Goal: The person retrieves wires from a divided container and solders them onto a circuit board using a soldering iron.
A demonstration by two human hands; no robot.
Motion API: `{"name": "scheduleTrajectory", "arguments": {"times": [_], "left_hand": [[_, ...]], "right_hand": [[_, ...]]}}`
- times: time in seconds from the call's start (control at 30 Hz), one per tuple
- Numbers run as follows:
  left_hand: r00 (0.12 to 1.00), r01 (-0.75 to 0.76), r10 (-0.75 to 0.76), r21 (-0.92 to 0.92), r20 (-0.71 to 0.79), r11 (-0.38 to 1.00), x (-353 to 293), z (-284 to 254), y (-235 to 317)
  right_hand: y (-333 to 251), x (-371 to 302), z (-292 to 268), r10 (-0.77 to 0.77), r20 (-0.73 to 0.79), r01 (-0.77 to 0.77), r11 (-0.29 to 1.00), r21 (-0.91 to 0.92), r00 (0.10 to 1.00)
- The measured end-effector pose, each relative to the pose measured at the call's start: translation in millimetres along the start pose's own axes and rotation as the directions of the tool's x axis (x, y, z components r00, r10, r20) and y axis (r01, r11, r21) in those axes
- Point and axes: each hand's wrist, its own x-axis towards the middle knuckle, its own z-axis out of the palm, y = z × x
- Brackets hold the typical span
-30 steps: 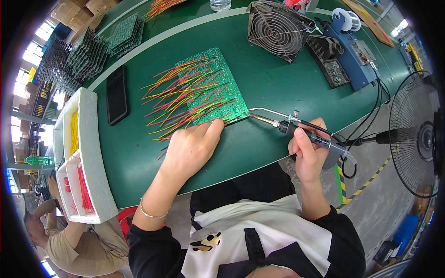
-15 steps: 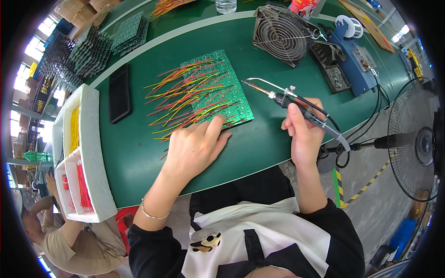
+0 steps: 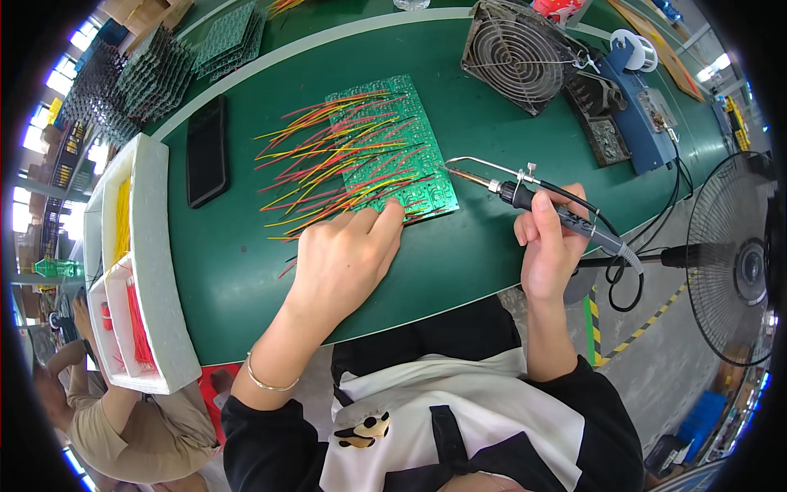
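Observation:
A green circuit board [image 3: 426, 135] lies on the green bench, with rows of red, yellow and black wires [image 3: 316, 143] fanning out past its left side. My left hand [image 3: 344, 254] rests at the board's near edge, thumb and forefinger closed together. Whatever sits between those fingertips is hidden. In my right hand [image 3: 549, 250] is a soldering iron [image 3: 525, 195], gripped like a pen, with a thin metal solder-feed tube [image 3: 484, 161] running along it. Its tip points left and sits by the board's right edge; whether it touches cannot be told.
A black phone [image 3: 208, 152] and a white foam box [image 3: 168, 303] of wires are to the left. At the back right stand a square fan [image 3: 516, 61] and a blue soldering station [image 3: 635, 123] with a solder spool [image 3: 643, 53]. Another person [image 3: 139, 418] sits at lower left.
The soldering iron has come nearer the board's right edge and lower along it. My left thumb has drawn in against the forefinger. The whole view has shifted slightly.

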Motion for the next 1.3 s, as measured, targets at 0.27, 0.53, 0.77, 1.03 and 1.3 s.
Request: {"name": "scheduleTrajectory", "arguments": {"times": [0.27, 0.53, 0.77, 1.03, 1.3], "left_hand": [[1.0, 0.012, -0.012, 0.009, 0.011, 1.0, 0.3, -2.5, 2.2], [1.0, 0.014, -0.013, -0.016, 0.024, 1.0, 0.9, -3.7, 2.7], [1.0, 0.021, -0.021, -0.012, 0.016, 1.0, -0.4, -2.9, 2.4], [1.0, -0.003, 0.004, 0.029, -0.023, 1.0, -1.3, -3.4, 1.5], [1.0, -0.011, 0.012, 0.029, -0.023, 1.0, -1.4, -4.7, 2.5]], "right_hand": [[1.4, -0.3, -1.2, 0.005, 0.022, -0.005, 1.0, -0.006, 1.0], [0.2, 0.6, -1.1, 0.019, 0.03, -0.019, 1.0, -0.011, 0.999], [1.3, 2.8, -5.5, 0.075, -0.015, -0.073, 0.992, 0.103, 0.997], [-0.4, 6.3, -3.2, 0.054, -0.077, -0.048, 0.996, 0.077, 0.996], [-2.1, 3.8, -3.2, 0.103, 0.012, -0.103, 0.994, 0.025, 0.995]]}}
